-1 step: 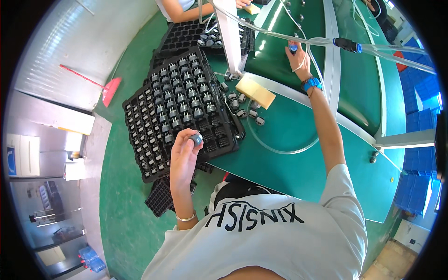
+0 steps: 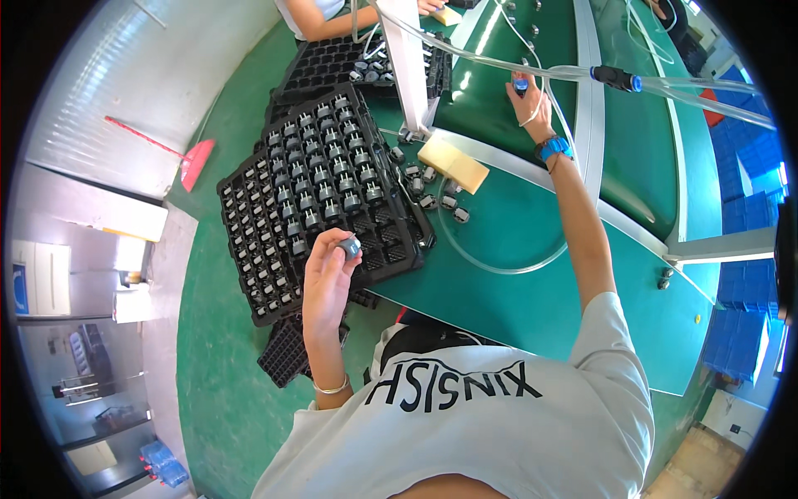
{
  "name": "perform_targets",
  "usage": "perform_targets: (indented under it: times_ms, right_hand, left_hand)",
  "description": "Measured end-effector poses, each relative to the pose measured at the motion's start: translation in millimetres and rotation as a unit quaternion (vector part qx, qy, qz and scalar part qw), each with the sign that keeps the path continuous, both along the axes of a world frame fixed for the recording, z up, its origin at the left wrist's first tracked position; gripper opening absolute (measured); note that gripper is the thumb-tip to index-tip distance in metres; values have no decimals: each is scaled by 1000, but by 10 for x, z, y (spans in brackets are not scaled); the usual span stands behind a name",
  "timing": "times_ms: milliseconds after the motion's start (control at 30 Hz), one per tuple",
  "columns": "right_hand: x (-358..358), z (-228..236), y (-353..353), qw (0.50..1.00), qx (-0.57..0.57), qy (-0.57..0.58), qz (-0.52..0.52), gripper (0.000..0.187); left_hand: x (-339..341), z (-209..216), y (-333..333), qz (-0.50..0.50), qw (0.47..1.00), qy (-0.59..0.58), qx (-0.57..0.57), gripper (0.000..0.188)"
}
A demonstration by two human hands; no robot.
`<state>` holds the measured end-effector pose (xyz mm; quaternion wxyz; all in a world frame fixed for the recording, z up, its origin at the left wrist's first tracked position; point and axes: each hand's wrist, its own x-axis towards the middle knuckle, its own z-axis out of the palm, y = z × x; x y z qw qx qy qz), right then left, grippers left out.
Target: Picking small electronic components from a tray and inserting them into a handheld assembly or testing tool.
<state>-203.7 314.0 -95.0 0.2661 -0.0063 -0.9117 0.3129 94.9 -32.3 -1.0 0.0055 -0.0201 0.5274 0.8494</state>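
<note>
My left hand [image 2: 327,287] pinches a small grey cylindrical part [image 2: 350,247] over the near right corner of a black compartment tray [image 2: 246,281]. Many of the tray's cells hold similar grey parts. My right hand [image 2: 532,106], with a blue watch [image 2: 554,148] on the wrist, reaches far across the green table [image 2: 532,308]. It grips a small blue-tipped fitting [image 2: 521,84] with a thin clear tube running from it. Several loose grey parts [image 2: 434,196] lie on the table beside a yellow sponge block [image 2: 453,165].
A second black tray [image 2: 328,62] sits farther back, where another person's arm [image 2: 337,21] works. A white upright post [image 2: 407,62] stands by the trays. A clear tube [image 2: 499,268] loops on the table. A red broom [image 2: 189,160] lies at left, with blue crates [image 2: 748,208] at right.
</note>
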Motion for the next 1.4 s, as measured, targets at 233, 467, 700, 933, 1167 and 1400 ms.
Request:
perform_targets:
  times_ms: [233,467,700,933,1167,1400]
  right_hand:
    - [271,209,-34,997,-72,-11,-4,37]
    - [1410,732,-589,576,-668,-317,350,21]
    - [2150,939,-971,587,-620,-352,384,37]
    - [2235,974,-928,623,-586,-349,383,40]
    - [2313,1012,-938,609,-580,-378,387,39]
    - [2079,681,-895,724,-529,-283,341,29]
  left_hand:
    - [18,69,142,-10,1000,11,15,20]
    - [-50,63,431,-16,1000,12,-19,22]
    - [-135,106,770,-17,995,89,-30,22]
    - [-142,97,776,-48,990,123,-52,23]
    - [-146,25,830,-32,985,147,-79,26]
    - [-148,7,814,62,971,150,-178,37]
